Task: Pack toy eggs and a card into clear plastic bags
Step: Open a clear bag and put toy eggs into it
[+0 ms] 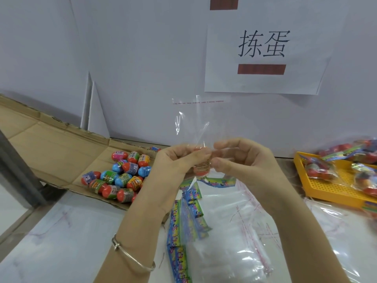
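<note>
my left hand [173,166] and right hand [242,160] meet above the bench [61,242].
both grips clamped on a clear bag [191,123] with an orange toy egg [201,170] inside; loose eggs [122,176] lie on cardboard [51,148] at left.

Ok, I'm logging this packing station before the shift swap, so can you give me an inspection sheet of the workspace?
Surface: white table, partly covered by flattened cardboard.
Job's things: loose toy eggs heaped on the cardboard; cards and empty clear bags lying below the hands; held bag with an egg at its bottom.
Clutter: yellow tray holding filled bags.
Grippers: left hand and right hand both pinch the held bag.
Cables: nothing seen.
Surroundings: white wall with a paper sign.
</note>
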Motion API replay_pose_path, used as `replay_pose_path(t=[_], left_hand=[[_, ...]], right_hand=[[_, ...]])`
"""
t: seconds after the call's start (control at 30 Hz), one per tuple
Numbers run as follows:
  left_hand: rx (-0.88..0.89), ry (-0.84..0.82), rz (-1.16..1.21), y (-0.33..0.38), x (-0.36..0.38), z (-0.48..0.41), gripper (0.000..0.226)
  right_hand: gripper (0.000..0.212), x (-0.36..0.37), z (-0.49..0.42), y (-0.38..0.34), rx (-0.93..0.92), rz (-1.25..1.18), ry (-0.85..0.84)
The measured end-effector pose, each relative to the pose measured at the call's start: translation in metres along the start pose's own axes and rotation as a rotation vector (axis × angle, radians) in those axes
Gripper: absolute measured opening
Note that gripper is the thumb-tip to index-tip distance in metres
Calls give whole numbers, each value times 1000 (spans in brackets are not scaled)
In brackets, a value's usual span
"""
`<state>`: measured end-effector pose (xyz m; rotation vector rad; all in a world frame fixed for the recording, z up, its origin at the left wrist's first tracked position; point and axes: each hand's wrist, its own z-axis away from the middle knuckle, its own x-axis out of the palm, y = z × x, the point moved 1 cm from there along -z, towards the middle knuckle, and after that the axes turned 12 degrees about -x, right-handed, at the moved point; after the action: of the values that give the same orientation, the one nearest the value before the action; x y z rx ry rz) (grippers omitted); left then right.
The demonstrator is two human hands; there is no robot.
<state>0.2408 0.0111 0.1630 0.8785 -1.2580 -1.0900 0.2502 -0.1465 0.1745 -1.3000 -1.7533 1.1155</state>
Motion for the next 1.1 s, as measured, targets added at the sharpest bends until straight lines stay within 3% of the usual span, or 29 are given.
replay_pose_path(t=[0.17,0.3,0.37,0.43,0.53,0.63,0.7,0.8,0.97,1.1], left_hand=[[-22,-37,-81,1,-2,2,49],[5,33,-93,6,-16,4,45],[42,112,-5,15,-34,5,38],[76,158,85,22,-53,7,37],[96,184,102,25,-70,9,39],[83,196,122,22,-69,8,42],[84,169,106,22,-64,8,43],[71,140,12,22,-56,9,46],[96,111,-15,20,-49,8,49],[158,202,-252,17,-50,5,54]], right_hand=[[31,1,-2,3,-49,-31,77],[56,7,-3,13,-35,-133,122],[35,16,-3,29,-6,-122,175],[19,31,0,52,-3,237,77],[23,59,11,87,22,676,-200],[38,75,10,105,19,910,-262],[32,80,5,110,19,962,-252],[14,81,1,112,9,903,-153],[22,66,-2,115,43,723,-50],[25,23,-25,73,-46,339,346]])
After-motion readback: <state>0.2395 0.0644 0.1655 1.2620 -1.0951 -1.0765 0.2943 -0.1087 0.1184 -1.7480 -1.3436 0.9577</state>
